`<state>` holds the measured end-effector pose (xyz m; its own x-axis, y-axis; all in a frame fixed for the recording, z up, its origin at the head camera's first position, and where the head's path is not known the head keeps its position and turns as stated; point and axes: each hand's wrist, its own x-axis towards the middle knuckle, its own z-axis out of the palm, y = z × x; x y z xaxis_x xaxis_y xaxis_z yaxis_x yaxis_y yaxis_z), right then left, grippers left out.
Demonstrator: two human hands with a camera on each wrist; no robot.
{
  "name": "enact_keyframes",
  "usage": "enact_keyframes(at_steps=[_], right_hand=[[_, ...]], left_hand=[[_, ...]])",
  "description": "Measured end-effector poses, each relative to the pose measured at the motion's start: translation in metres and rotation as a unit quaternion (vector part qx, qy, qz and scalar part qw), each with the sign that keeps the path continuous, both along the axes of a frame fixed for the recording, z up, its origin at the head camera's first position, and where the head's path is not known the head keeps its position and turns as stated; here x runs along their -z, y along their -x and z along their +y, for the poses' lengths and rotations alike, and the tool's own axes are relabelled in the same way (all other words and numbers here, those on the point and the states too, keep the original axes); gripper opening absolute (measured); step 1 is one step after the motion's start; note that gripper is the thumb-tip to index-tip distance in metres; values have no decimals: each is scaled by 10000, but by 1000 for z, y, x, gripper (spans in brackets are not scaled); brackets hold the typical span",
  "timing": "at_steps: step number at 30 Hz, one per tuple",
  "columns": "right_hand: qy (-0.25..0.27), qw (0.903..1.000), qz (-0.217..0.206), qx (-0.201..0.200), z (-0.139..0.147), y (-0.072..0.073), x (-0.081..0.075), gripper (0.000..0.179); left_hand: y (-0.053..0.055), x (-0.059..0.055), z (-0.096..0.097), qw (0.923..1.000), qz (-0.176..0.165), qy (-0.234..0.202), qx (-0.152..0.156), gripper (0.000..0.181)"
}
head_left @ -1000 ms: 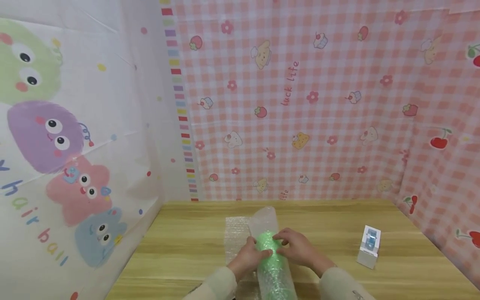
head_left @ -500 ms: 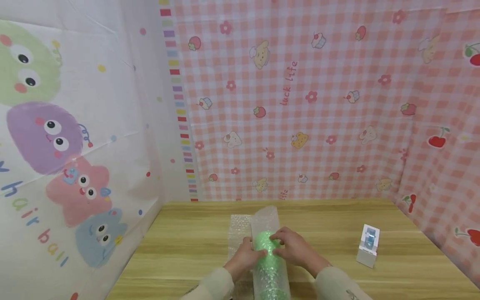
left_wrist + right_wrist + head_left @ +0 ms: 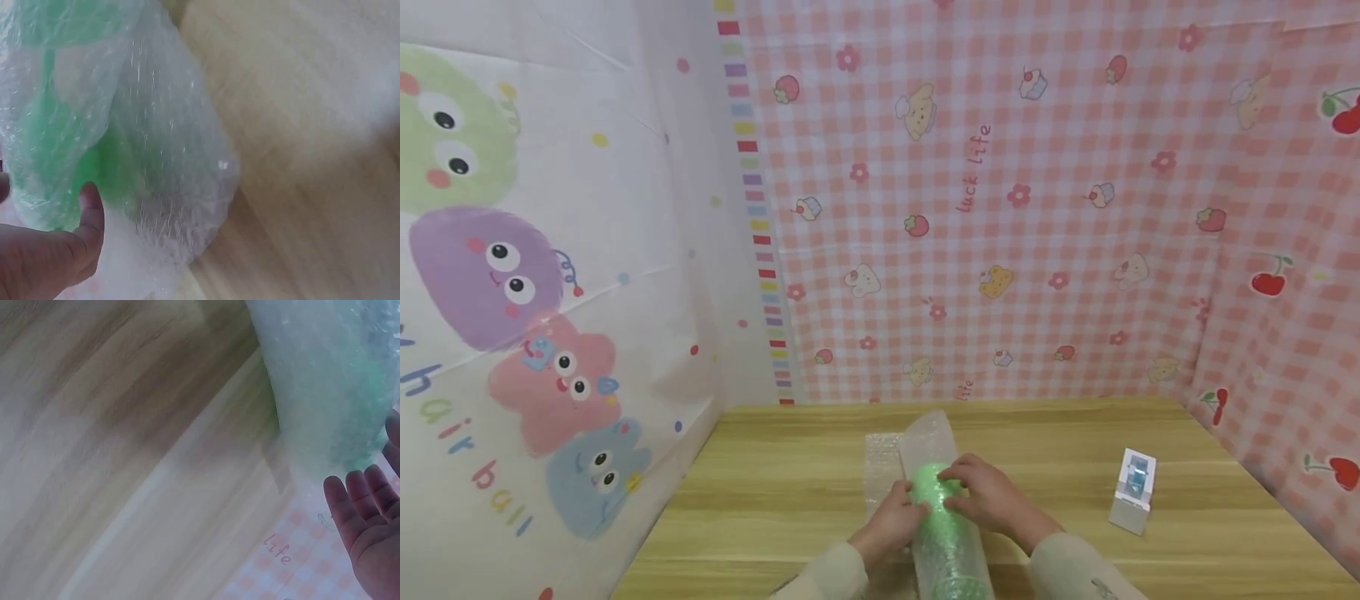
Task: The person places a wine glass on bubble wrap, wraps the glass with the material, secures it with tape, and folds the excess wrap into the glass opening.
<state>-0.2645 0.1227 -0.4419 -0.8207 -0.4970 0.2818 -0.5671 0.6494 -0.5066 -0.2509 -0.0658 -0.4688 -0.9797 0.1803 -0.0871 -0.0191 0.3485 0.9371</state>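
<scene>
A green object (image 3: 50,137) with a thin stem-like part between two wider parts lies inside a roll of bubble wrap (image 3: 962,562); the wrap blurs its shape. My left hand (image 3: 891,521) holds the roll from the left, thumb on top and other fingers along its side. From the right, my right hand (image 3: 992,498) holds the upper part with thumb and index finger. Its other fingers (image 3: 340,500) show lightly bent beside the roll in the right wrist view. A flat flap of wrap (image 3: 882,467) lies left of the roll.
The wooden table (image 3: 775,500) bears a small white block-shaped holder (image 3: 1130,510) with a blue translucent part, at the right. Pink checked cloth (image 3: 970,250) hangs behind the table's far edge, and a white cartoon-printed cloth (image 3: 647,333) hangs along the left.
The roll has shifted and tilted slightly between my hands, first leftward, then back. The visible flap on its left has become narrower. Both hands keep their hold, with small finger shifts.
</scene>
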Motion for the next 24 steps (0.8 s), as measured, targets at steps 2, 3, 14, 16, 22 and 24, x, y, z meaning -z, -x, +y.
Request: enact_keyframes(at_steps=[2,3,14,16,22,24], right_hand=[[-94,10000,13,-4,-5,0,-3,33],[-142,9999,28,-22,-8,0,-4,33],[530,9968,-591,58,1,2,5,34],[559,9955,-764,11,1,4,7,36],[548,9945,-891,48,-5,1,7,42],[524,9956,-763,116,-9,-1,6,43]], left_hand=[[1,-1,-2,9998,7,166,-83,56],[2,-2,-4,9996,-7,261,-113,55],[8,-2,-8,9998,-182,53,-44,69],[8,-3,-9,9998,-177,32,-30,69],[6,-1,-12,10000,-23,62,22,63],[5,0,-12,10000,76,58,7,61]])
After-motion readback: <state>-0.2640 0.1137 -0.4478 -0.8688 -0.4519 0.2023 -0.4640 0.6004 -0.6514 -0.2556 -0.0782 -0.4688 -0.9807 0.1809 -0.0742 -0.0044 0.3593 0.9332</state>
